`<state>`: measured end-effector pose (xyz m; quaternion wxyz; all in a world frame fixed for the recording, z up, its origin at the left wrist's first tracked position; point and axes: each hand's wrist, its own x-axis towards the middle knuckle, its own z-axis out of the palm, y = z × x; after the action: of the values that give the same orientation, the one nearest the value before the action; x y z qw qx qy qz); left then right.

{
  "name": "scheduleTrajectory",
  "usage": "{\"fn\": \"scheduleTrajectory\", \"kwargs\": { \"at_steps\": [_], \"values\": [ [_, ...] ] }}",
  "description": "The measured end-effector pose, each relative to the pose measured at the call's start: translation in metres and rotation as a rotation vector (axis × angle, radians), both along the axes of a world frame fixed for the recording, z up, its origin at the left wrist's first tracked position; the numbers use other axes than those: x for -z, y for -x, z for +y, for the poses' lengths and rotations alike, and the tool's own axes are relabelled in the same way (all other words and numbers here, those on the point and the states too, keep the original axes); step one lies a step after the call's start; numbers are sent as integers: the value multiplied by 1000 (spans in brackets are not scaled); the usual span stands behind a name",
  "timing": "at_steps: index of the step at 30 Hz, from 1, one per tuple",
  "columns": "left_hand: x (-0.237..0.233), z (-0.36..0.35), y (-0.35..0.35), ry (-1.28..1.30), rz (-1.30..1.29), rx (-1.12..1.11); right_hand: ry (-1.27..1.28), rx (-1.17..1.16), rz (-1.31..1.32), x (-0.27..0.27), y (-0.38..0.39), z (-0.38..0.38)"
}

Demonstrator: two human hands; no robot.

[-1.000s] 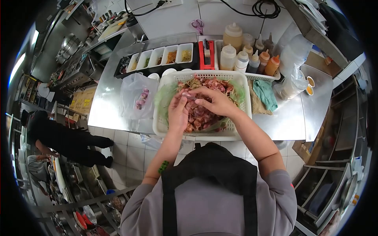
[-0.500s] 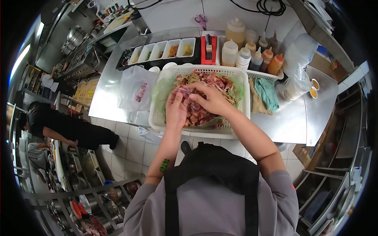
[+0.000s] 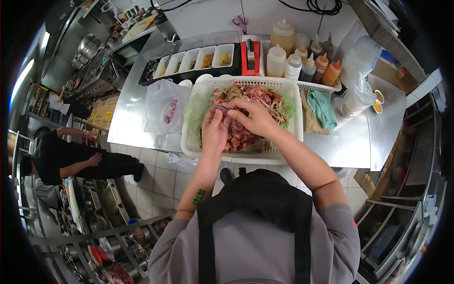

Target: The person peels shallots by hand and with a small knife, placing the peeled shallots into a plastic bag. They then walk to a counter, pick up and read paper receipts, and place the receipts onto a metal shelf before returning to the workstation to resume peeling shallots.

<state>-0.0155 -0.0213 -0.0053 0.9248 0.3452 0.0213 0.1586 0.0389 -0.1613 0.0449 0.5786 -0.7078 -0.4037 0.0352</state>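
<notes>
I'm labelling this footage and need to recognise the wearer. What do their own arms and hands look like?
Short grey sleeves, with a small red mark on the right one's outer edge. A green, leafy-looking patch sits on the left forearm. The left hand and right hand are gloveless.

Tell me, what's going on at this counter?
A person in a grey shirt works over a white perforated plastic basket heaped with reddish-purple bulbs. Their left hand and right hand meet around a small, slim item, too small to identify. Beside the basket, a translucent plastic bag shows a few pink-purple bulbs.
</notes>
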Motion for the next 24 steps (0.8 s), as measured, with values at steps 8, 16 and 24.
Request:
{"fn": "scheduleTrajectory", "kwargs": {
  "at_steps": [8,16,24],
  "values": [
    [-1,0,-1,-159,-36,29,-62,-76,415,6,-13,-6],
    [-11,-8,3,-272,-13,-109,-66,123,232,2,-9,-6],
    [-7,-11,7,-279,14,-130,-97,18,70,6,-1,1]
  ]
}}
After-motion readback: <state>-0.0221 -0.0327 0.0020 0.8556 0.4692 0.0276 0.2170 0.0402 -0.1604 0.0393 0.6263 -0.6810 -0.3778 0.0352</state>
